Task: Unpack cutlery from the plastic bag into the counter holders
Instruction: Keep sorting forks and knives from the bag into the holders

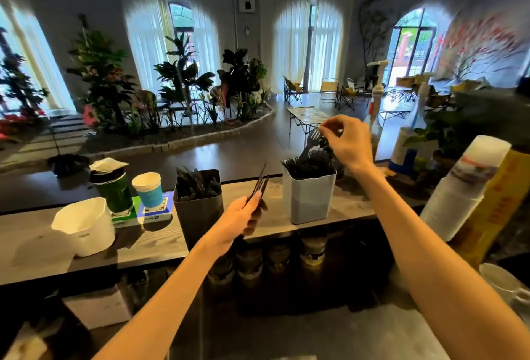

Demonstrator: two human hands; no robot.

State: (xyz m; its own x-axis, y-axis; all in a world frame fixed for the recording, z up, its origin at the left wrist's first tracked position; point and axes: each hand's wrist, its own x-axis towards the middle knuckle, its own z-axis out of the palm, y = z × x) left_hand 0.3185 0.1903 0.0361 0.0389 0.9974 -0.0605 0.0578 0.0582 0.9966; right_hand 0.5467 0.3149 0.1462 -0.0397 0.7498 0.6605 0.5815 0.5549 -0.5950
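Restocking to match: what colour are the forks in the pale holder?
Black forks, clearest in the head view.

Café or event space — service counter (160, 242) near, stacked cups (456, 196) right, cutlery holders (311, 196) on top. Far: folding chairs (328, 89), low table (308, 115), indoor plant bed (183, 87), arched curtained windows (309, 41).

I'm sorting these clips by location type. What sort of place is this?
Most likely a café service counter. Paper cups stand on the counter beside holders of black disposable cutlery, a sleeve of stacked cups leans at the right, and folding chairs stand among indoor plants beyond.
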